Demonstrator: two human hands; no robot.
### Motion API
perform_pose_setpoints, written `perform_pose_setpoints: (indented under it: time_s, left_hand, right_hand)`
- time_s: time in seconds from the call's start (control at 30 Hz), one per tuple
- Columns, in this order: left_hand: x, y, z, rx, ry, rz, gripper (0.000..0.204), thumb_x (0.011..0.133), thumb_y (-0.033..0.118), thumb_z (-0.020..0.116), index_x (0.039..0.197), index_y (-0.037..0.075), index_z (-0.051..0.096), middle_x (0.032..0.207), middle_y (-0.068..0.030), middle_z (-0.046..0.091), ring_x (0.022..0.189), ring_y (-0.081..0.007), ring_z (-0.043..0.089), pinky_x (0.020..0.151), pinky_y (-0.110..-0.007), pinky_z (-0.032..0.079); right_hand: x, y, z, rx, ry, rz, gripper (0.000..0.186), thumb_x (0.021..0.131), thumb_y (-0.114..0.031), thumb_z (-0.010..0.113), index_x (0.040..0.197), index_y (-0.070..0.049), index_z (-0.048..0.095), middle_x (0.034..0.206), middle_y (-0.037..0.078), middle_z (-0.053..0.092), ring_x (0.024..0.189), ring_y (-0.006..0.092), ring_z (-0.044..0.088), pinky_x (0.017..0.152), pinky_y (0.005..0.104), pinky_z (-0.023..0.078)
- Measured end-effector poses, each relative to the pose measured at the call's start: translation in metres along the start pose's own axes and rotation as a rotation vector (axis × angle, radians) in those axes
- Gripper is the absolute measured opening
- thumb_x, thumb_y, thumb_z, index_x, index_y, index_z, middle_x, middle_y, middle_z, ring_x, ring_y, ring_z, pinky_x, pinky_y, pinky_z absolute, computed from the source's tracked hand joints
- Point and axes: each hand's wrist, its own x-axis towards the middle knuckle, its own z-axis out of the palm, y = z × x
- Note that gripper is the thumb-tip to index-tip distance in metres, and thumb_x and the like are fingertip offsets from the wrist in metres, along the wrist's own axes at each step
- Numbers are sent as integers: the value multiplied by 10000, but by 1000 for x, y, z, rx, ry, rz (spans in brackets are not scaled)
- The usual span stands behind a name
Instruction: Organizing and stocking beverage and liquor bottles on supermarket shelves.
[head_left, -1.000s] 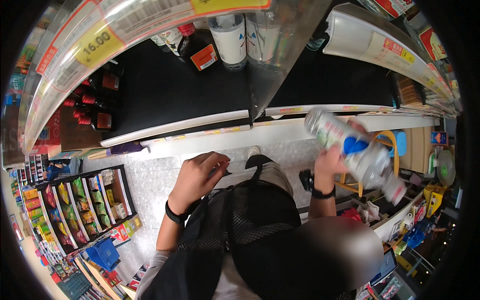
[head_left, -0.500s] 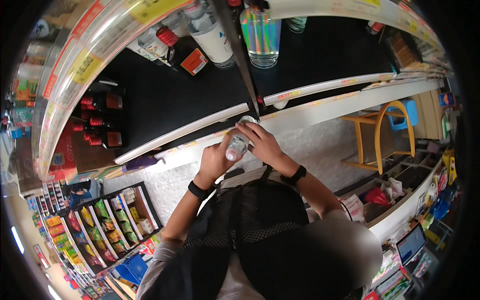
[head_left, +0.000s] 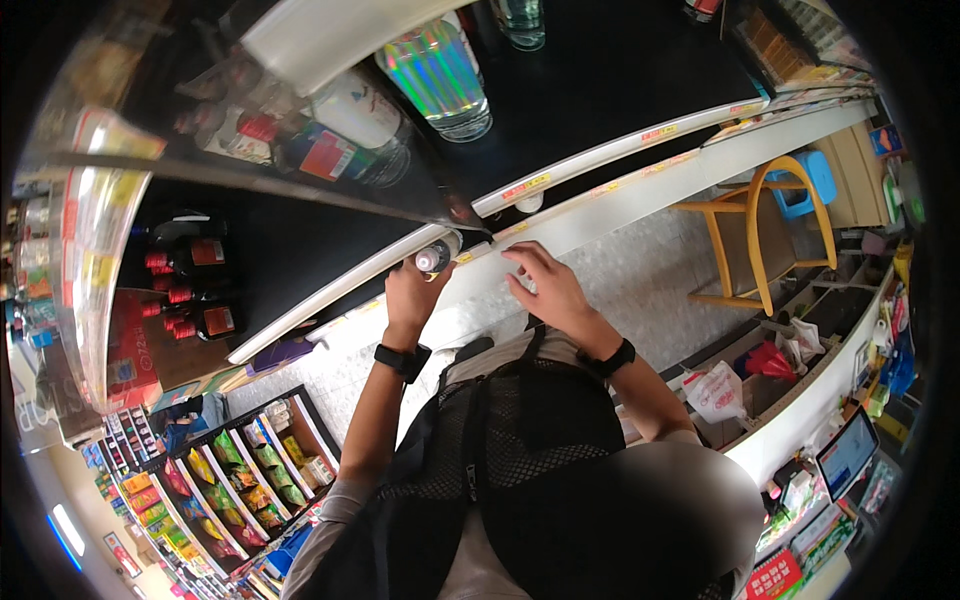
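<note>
My left hand [head_left: 410, 300] is closed round a clear bottle [head_left: 434, 260] with a pale cap. It holds the bottle upright against the front edge of the lower shelf [head_left: 340, 285]. To its right, my right hand [head_left: 550, 290] is empty, its fingers apart and slightly curled, near the white shelf front. Above the hands, a clear bottle with a shiny rainbow label [head_left: 435, 75] stands on the black shelf. A see-through divider [head_left: 250, 185] crosses in front of a red-capped bottle with an orange label [head_left: 325, 155] and a white-labelled bottle [head_left: 360, 110].
Dark bottles with red caps [head_left: 205, 260] lie at the shelf's left end. A wooden chair [head_left: 755, 235] and a blue stool [head_left: 810, 185] stand on the floor at right. A snack rack [head_left: 235, 480] is at lower left, and a counter with a laptop [head_left: 847, 445] at lower right.
My right hand has let go of the bottle and moved right. My left hand has brought the bottle left and up to the shelf edge. The view has shifted, so the divider now slants across the shelf.
</note>
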Motion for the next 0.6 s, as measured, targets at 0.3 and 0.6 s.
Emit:
perform_pose_setpoints:
  time_s: [0.3,0.6]
  left_hand:
    - [11,6,15,57,130,-25,527,857,483,832,1091,19,746,868,-179,771,814,-397,741,743,-484,597]
    - [-7,7,20,-115,90,-59,390,955,357,757,1056,-11,676,809,-194,758,723,-386,730,675,-483,579]
  right_hand:
    - [33,45,17,-269,-22,120,454,1003,-209,644,1396,-28,507,814,92,727,642,307,708,569,421,566]
    - [89,87,69,-470,-59,123,307,993,-281,646,935,11,719,844,228,731,793,392,729,726,499,603]
